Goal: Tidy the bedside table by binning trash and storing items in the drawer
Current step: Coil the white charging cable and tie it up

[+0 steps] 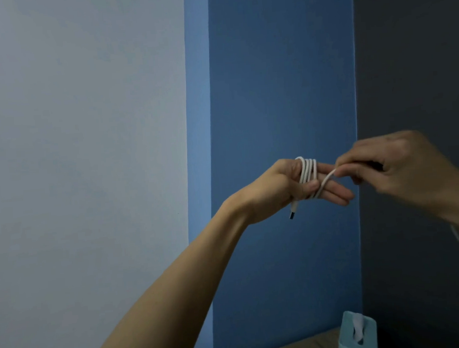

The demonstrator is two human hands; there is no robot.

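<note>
White cable (308,175) coils round left hand (284,190), thumb pinning it; right hand (403,169) pinches its strand

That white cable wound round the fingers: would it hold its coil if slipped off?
Probably floppy: the white cable bends into tight loops round the left hand. It may well uncoil, since nothing ties it; only the right hand pinches the strand.
</note>
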